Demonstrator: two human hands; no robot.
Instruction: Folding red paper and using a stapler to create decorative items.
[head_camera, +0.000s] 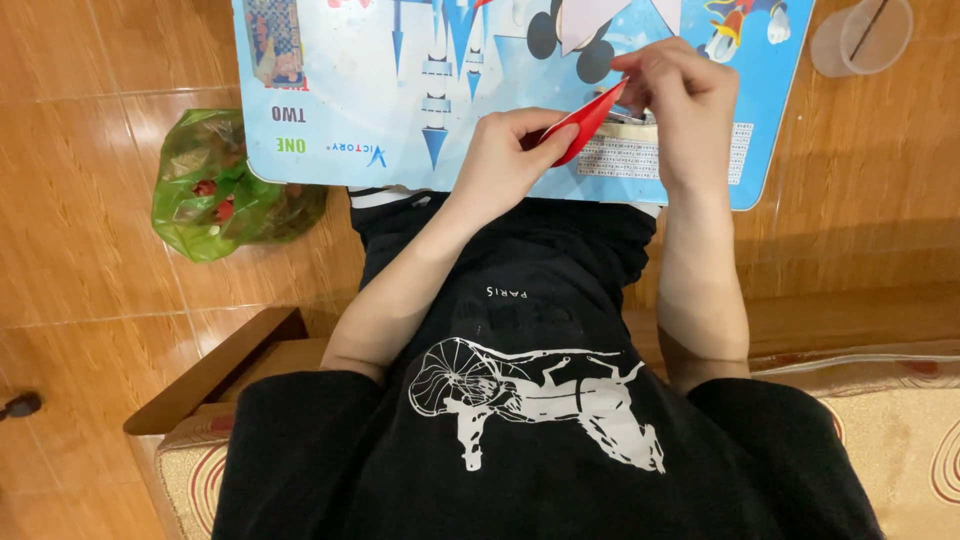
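Note:
A folded red paper (590, 122) is held between both my hands above a light blue cartoon-printed small table (350, 110). My left hand (505, 160) pinches the paper's lower end with thumb and fingers. Pinching the upper end near the table's middle is my right hand (682, 100). The paper forms a narrow pointed shape, tilted up to the right. Part of it is hidden behind my fingers. My black printed shirt fills the lower middle of the view.
A green plastic bag (225, 190) with small red bits lies on the wooden floor left of the table. A clear plastic cup (860, 38) stands at the top right. I sit on a patterned cushion (900, 440) with a wooden frame (215, 365).

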